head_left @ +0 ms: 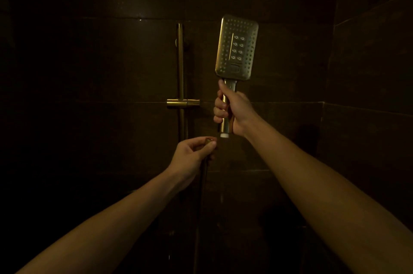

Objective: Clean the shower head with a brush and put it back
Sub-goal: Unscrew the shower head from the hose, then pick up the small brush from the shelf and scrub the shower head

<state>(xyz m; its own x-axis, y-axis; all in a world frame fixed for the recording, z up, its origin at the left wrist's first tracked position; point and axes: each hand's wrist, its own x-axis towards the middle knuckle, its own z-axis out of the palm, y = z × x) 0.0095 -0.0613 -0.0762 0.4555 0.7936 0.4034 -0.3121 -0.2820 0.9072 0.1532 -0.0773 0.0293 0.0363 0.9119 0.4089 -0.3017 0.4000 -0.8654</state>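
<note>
A: "While the right hand [232, 110] is wrapped tight round the handle [230, 85], where is the shower head [237, 45]?"

B: "Straight up at twelve o'clock from that fist, holes facing us. The left hand [192, 157] pinches the gold nut [209, 140] on the hose [202, 184] with thumb and fingertips."

A: "Do they touch?"

B: "No. The nut sits at eight o'clock from the handle's white end [224, 135], just beside it. To join them well, I think: hold the handle steady, bring the nut straight under it, and turn softly so it won't go crooked."
</note>
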